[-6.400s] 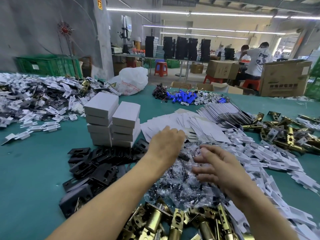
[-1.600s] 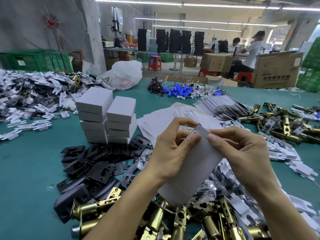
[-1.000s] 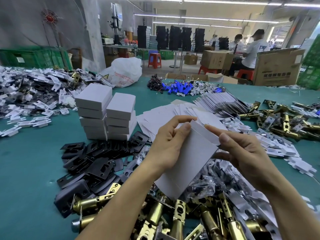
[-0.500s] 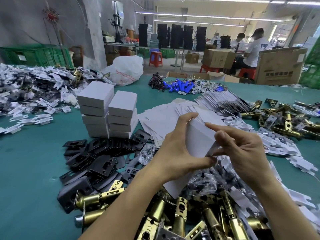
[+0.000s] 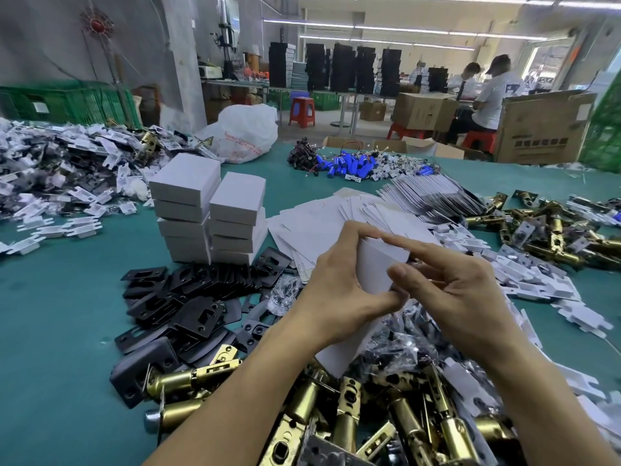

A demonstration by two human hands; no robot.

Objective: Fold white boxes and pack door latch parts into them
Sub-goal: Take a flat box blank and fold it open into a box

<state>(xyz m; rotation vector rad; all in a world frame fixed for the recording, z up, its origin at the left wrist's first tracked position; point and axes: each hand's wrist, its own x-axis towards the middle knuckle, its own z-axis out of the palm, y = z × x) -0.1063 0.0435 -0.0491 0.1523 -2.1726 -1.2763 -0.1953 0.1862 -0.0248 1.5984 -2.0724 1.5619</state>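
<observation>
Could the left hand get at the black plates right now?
Probably not at once: the left hand grips the box blank. The black plates lie uncovered just to its left, so letting go should suffice.

Brightly, evenly lit from long white fluorescent ceiling tubes high above the teal cloth-covered desk. Glinting on the brass cylindrical latch bolts at its near edge. Blown out at the daylit opening beyond it. Bowed at the corners.

One head-worn wide-angle view — forward and down, close above the teal table
</observation>
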